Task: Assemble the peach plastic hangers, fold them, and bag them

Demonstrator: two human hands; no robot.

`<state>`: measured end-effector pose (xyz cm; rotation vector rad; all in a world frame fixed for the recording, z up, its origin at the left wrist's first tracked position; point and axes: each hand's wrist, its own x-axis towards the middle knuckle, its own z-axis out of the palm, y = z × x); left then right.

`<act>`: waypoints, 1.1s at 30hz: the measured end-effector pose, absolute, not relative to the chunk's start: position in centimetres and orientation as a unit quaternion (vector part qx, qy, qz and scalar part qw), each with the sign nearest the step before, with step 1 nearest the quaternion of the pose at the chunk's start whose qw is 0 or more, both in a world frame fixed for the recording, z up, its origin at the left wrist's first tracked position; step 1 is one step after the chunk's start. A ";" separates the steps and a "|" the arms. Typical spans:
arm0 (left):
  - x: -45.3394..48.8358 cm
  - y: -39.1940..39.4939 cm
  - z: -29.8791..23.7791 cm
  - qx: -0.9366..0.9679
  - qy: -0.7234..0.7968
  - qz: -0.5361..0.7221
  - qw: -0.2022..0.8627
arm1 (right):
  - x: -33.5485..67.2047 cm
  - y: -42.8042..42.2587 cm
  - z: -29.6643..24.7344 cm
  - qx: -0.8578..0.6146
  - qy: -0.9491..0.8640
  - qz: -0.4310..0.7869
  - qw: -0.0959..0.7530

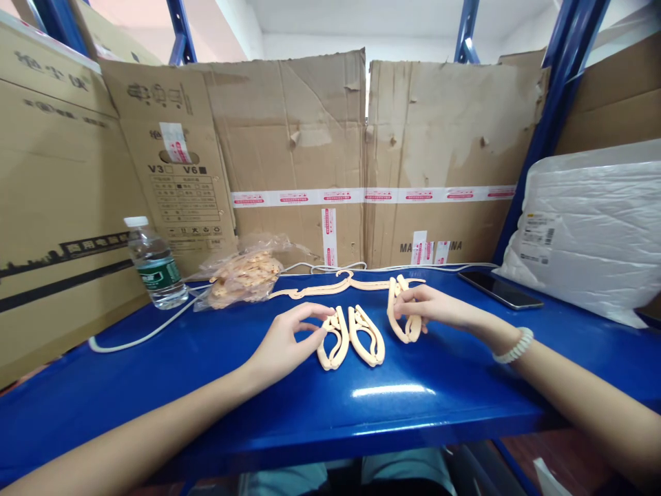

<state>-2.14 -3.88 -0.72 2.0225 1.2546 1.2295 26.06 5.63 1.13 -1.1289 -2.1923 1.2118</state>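
Several peach-coloured plastic loop pieces lie on a blue shelf (pixel 392 406). My left hand (pixel 289 341) rests beside one loop piece (pixel 333 339), its thumb and fingers pinching the piece's upper end. A second loop piece (pixel 368 336) lies just right of it, untouched. My right hand (pixel 431 306), with a white bead bracelet on the wrist, grips a third loop piece (pixel 405 324) that stands tilted on the shelf. Behind them lies a long, flat, hanger-shaped piece (pixel 335 286) of the same plastic.
A clear bag (pixel 245 274) holding more peach pieces sits at the back left, beside a water bottle (pixel 155 265). A white cable (pixel 139 336) runs along the shelf. A dark phone (pixel 498 289) and a white plastic-wrapped bundle (pixel 593 227) lie at the right. Cardboard boxes (pixel 310 151) wall the back and left.
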 end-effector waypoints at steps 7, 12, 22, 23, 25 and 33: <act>-2.1 -4.5 -0.7 0.847 0.395 0.340 0.101 | 26.3 4.7 1.3 -0.289 -0.909 0.291 0.079; -2.2 -5.0 -0.7 0.885 0.383 0.256 0.061 | 26.8 4.5 1.0 -0.280 -0.927 0.245 0.041; -1.8 -7.0 -0.2 0.916 0.388 0.045 0.094 | 26.8 3.7 1.5 -0.274 -0.944 0.182 0.014; -1.8 -7.0 -0.2 0.914 0.393 0.039 0.098 | 26.7 3.6 1.4 -0.277 -0.944 0.182 0.015; -1.9 -7.0 -0.2 0.909 0.402 0.030 0.105 | 26.4 3.5 1.2 -0.285 -0.941 0.181 0.018; -2.3 -6.3 -0.2 0.901 0.422 0.034 0.096 | 25.1 3.0 0.7 -0.303 -0.944 0.122 0.050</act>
